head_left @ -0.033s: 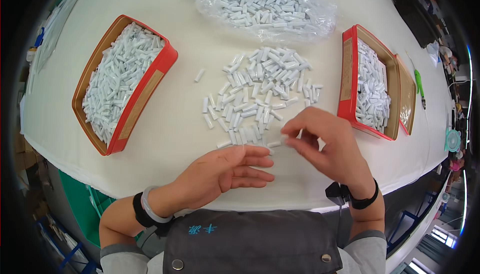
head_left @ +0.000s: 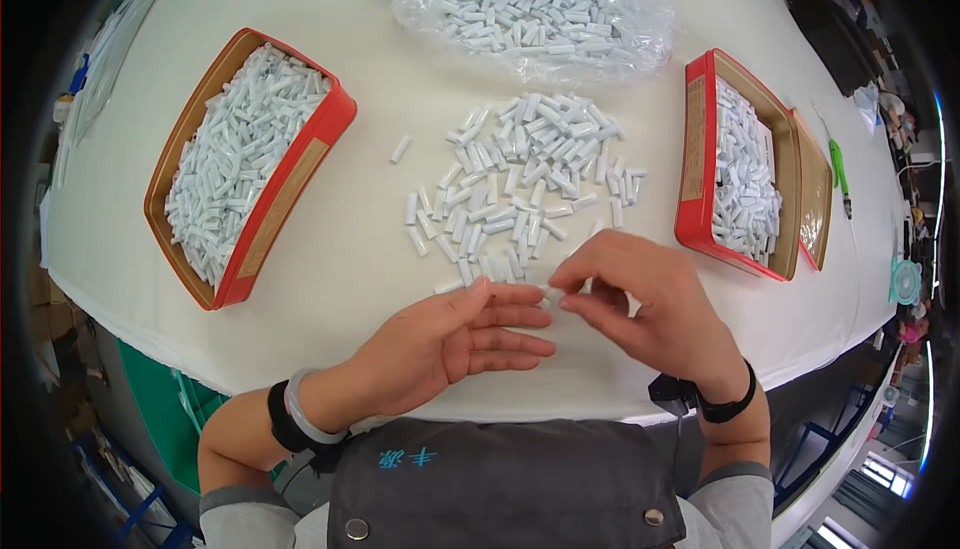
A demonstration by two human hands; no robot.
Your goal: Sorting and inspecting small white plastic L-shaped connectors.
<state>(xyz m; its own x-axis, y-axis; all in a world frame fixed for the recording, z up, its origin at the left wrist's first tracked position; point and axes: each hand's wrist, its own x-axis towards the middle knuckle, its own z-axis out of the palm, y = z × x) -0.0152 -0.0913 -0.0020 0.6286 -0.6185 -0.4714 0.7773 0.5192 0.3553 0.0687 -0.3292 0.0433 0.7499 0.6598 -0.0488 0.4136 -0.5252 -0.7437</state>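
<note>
My left hand (head_left: 455,341) is open, palm turned up and inward, its fingers stretched to the right and the thumb raised. Close to its fingertips, my right hand (head_left: 640,304) pinches thumb and forefinger together. A small white tube (head_left: 551,296) shows at that pinch, partly hidden and a little blurred. Just beyond both hands lies a loose pile of small white tubes (head_left: 520,174), some scattered singly at its edges. The nearest tubes touch or pass behind the left thumb.
A red tin (head_left: 290,199) full of white tubes stands at left, another red tin (head_left: 694,164) at right. Beyond the pile rests a clear plastic bag (head_left: 630,39) of tubes. A gold lid (head_left: 815,199) and a green-handled tool (head_left: 838,164) lie at far right.
My right hand has moved left and slightly nearer me, toward the left fingertips. The left thumb has lifted away from the fingers, which are spread a little more.
</note>
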